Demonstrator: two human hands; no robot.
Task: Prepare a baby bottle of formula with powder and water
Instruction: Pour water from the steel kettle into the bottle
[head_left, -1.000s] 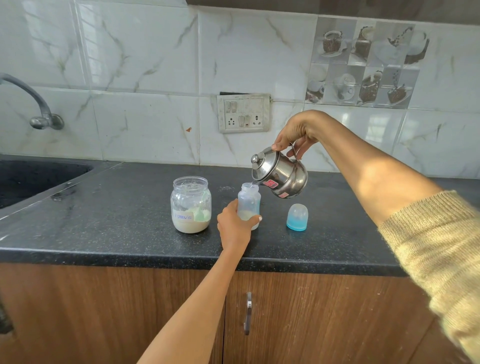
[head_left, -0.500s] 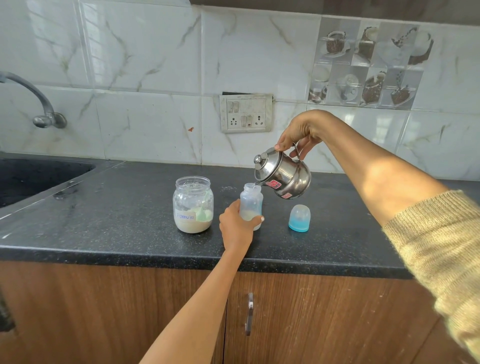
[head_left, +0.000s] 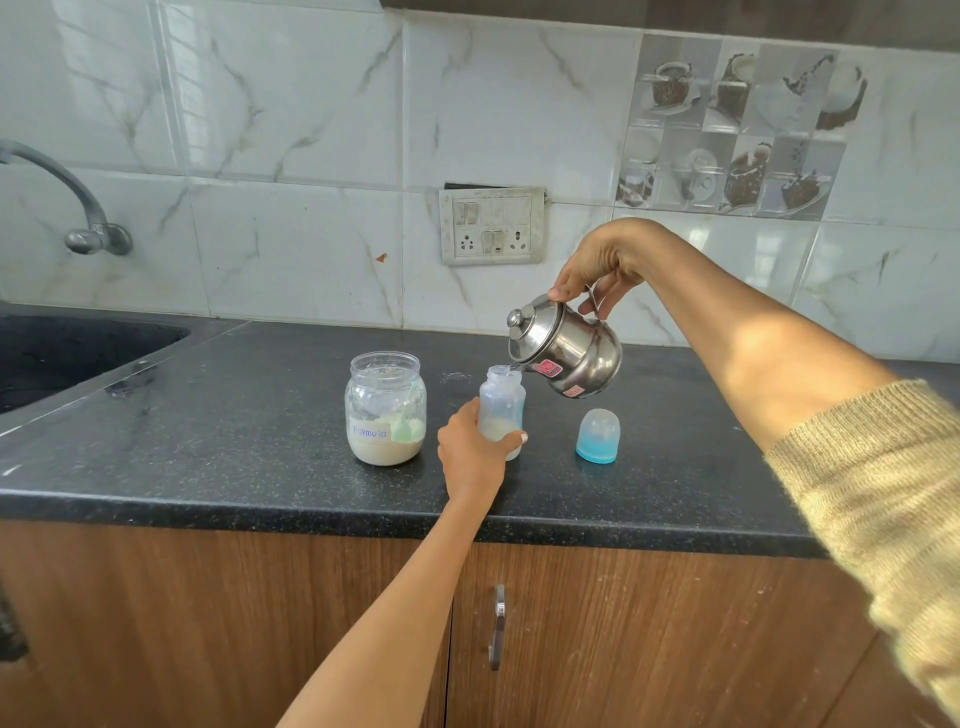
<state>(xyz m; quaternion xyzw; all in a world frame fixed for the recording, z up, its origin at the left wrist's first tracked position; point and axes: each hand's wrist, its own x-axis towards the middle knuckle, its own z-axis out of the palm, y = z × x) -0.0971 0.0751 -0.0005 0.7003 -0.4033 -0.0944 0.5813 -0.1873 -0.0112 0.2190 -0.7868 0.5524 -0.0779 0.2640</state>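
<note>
While my left hand wraps its fingers around the lower half of the bottle, the bottle stands upright on the counter, nearer its front edge than the wall, with pale powder or liquid at its bottom. My right hand pinches the handle of the steel kettle, fingers closed on it, and tilts it so the spout sits over the bottle's open mouth. Two red stickers on the kettle are too small for me to read. Just left of the bottle stands an open jar labelled "Formula" in handwriting, holding powder and a green scoop. Right of the bottle, apart from it, rests the blue cap.
</note>
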